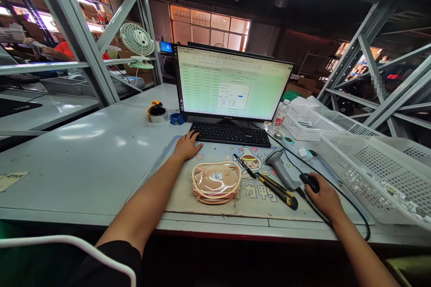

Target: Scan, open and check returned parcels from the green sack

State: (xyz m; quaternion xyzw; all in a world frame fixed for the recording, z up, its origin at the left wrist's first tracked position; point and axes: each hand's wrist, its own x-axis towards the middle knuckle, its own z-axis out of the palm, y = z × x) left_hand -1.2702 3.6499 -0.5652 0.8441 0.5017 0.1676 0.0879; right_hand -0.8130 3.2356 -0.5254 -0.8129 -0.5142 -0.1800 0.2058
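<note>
My left hand (187, 146) rests at the left end of a black keyboard (232, 134), its fingers stretched out over the keys and holding nothing. Wrapped over a black computer mouse (310, 182) is my right hand (323, 198). Between my arms, a clear pouch with peach-coloured edging (217, 184) and a small white label lies on a printed desk mat (188, 197). To its right are a yellow-and-black utility knife (279, 192), a thin black pen-like tool (245, 167) and a grey barcode scanner (282, 170). A lit monitor (234, 83) shows a spreadsheet with a dialog box.
A tape dispenser (157, 113) and a blue tape roll (177, 119) stand left of the monitor. White perforated baskets (373, 175) line the right side, near a plastic bottle (280, 115). Cables run beside my right hand. A fan (137, 39) hangs on the metal frame.
</note>
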